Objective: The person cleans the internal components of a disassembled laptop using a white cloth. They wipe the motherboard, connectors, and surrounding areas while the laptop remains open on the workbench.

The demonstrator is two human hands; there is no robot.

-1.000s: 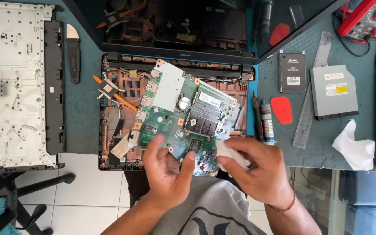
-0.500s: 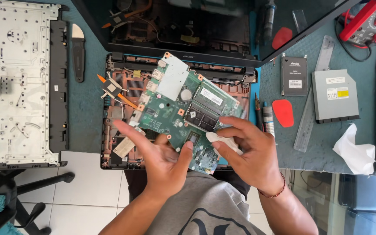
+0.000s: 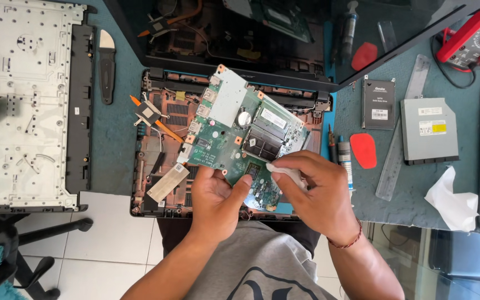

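Over the opened black laptop base (image 3: pixel 162 166) at the bench's near edge, the left hand (image 3: pixel 215 203) grips the green rectangular circuit board (image 3: pixel 234 141) from below while the right hand (image 3: pixel 318 194) pinches a white tissue wad (image 3: pixel 285 172) against its chip

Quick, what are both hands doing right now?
Left hand: closed on the lower edge of the green circuit board, holding it up.
Right hand: pinching a white tissue against the board.
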